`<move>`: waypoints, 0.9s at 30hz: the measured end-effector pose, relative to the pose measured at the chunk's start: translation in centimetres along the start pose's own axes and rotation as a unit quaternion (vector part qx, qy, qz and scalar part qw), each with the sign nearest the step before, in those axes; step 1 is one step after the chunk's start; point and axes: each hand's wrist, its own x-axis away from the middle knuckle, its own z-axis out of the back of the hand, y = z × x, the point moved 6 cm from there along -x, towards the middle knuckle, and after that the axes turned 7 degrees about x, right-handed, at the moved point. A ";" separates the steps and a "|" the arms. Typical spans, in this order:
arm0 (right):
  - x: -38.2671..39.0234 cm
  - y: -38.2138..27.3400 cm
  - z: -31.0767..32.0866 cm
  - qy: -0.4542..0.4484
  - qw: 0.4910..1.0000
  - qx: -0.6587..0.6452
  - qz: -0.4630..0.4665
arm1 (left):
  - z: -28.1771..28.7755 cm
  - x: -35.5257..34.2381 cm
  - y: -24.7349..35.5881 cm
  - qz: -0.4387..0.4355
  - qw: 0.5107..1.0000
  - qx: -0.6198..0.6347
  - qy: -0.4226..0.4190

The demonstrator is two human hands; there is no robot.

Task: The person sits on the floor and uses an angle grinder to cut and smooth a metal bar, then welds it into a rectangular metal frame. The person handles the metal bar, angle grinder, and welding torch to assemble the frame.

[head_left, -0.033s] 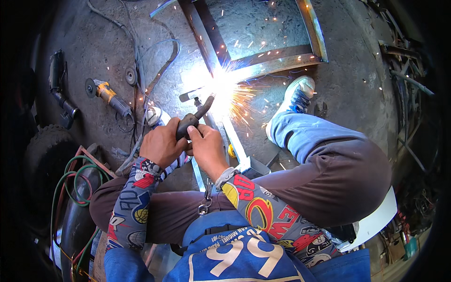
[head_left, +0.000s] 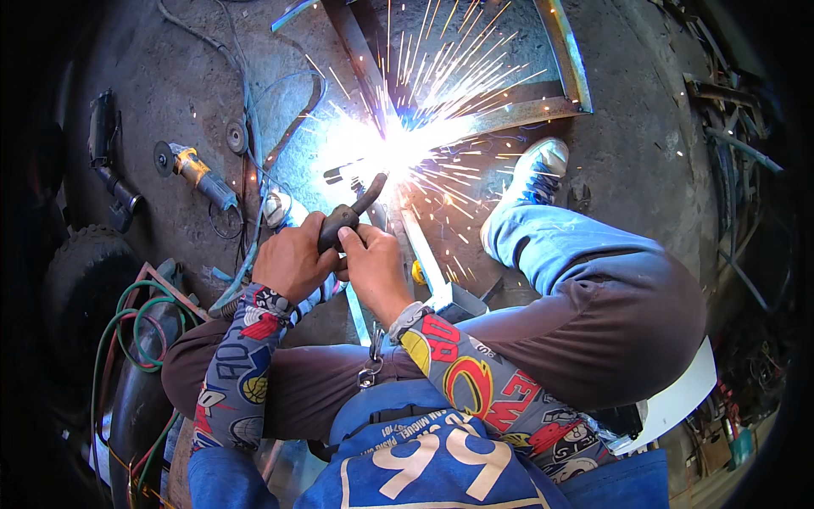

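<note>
Left hand (head_left: 288, 261) and right hand (head_left: 378, 270) are clamping fingers around the welding torch (head_left: 339, 227); sparks (head_left: 458, 64) are spraying beyond its far end.

A workshop; welding torch (head_left: 342, 222) and angle grinder (head_left: 198, 176) show it.

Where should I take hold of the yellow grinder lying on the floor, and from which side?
Probably by the long barrel of the grinder, from above, coming in from its lower-right end. It lies slanted, with the round disc at the upper-left end, so that approach stays clear of it. The left hand is nearer but holds the torch.
</note>
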 end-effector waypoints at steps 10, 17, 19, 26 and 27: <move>0.2 -1.7 0.4 -0.018 0.999 -0.033 -0.016 | 0.3 -0.6 0.0 -0.010 1.000 -0.009 0.017; -0.4 -0.9 0.2 0.013 1.000 -0.007 0.025 | 0.5 -0.5 0.1 -0.031 0.999 0.001 0.020; -0.7 -0.2 -0.2 0.019 1.000 0.010 0.000 | 0.7 -0.6 -0.1 -0.031 0.999 0.003 0.021; -0.8 0.1 -0.8 -0.028 0.998 -0.056 0.019 | 1.5 -0.4 -0.3 -0.029 0.999 0.029 0.019; -0.9 0.2 -0.8 -0.020 0.999 -0.041 0.012 | 1.5 -0.4 -0.3 -0.024 0.999 0.021 0.017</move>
